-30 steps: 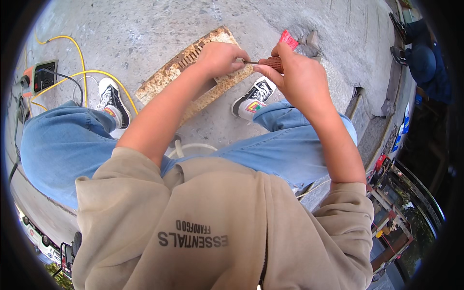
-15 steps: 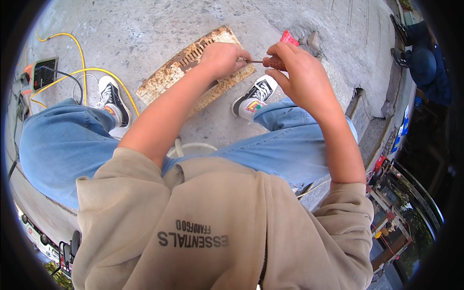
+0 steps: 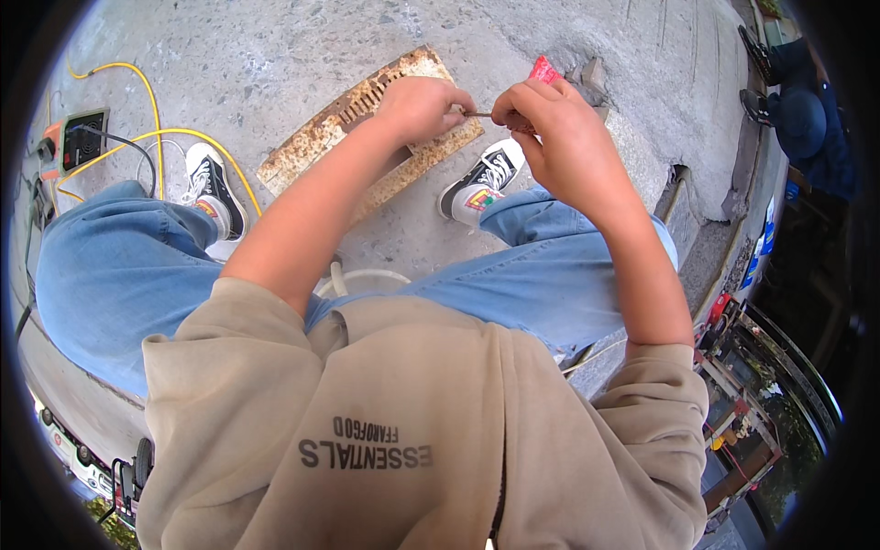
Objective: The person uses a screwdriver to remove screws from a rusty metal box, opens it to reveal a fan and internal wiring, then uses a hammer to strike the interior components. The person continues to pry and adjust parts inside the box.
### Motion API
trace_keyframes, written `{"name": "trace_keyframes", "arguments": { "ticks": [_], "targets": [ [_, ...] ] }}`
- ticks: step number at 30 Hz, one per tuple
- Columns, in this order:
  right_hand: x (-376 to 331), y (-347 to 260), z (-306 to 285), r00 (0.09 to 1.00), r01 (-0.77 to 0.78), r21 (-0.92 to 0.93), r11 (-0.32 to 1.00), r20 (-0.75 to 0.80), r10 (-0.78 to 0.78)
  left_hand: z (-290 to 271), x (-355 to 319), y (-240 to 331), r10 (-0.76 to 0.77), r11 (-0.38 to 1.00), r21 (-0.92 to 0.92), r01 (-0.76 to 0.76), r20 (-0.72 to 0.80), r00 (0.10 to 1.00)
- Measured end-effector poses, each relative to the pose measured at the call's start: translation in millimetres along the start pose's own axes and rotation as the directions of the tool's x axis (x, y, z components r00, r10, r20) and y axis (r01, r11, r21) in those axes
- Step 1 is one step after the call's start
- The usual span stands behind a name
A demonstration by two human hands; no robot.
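The right hand is clamped around the handle of a screwdriver, just beyond the right edge of a rusty slotted panel on the concrete ground. The shaft points left to the left hand, above the panel, its thumb and forefinger meeting the tip; I cannot tell what they grip.

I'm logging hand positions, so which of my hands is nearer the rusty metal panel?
Left. Your left hand appears over the rusty metal panel; your right hand is beyond its right end.
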State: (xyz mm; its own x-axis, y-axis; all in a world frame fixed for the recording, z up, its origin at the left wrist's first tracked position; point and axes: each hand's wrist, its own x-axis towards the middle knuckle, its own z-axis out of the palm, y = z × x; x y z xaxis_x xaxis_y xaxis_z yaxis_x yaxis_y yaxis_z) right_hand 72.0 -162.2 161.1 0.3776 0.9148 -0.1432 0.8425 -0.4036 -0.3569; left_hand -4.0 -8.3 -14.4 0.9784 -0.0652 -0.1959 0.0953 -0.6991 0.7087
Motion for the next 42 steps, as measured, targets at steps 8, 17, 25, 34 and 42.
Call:
{"name": "trace_keyframes", "arguments": {
  "ticks": [8, 17, 25, 34, 42],
  "targets": [
    [0, -6, 1, 0.949, -0.312, 0.026, 0.95, 0.055, 0.311, 0, 0, -2, -0.008, 0.999, -0.038, 0.009, 0.017, 1.0],
    [-2, -2, 4, 0.983, 0.079, -0.083, 0.993, -0.157, -0.091, -2, 1, 1, -0.009, 1.0, 0.004, 0.009, 0.039, 0.999],
    [-3, -6, 1, 0.982, -0.19, -0.081, 0.978, -0.015, 0.189, 0, 2, 1, -0.028, 1.0, 0.011, 0.028, 0.048, 0.998],
    [-4, -2, 0, 0.998, -0.045, -0.045, 0.998, -0.053, 0.043, -2, 1, 3, -0.031, 0.999, 0.019, 0.03, 0.05, 0.998],
    [-2, -8, 5, 0.994, -0.105, -0.148, 0.983, -0.039, 0.1, -4, 0, 4, -0.025, 0.999, 0.021, 0.024, 0.057, 0.998]
  ]
}}
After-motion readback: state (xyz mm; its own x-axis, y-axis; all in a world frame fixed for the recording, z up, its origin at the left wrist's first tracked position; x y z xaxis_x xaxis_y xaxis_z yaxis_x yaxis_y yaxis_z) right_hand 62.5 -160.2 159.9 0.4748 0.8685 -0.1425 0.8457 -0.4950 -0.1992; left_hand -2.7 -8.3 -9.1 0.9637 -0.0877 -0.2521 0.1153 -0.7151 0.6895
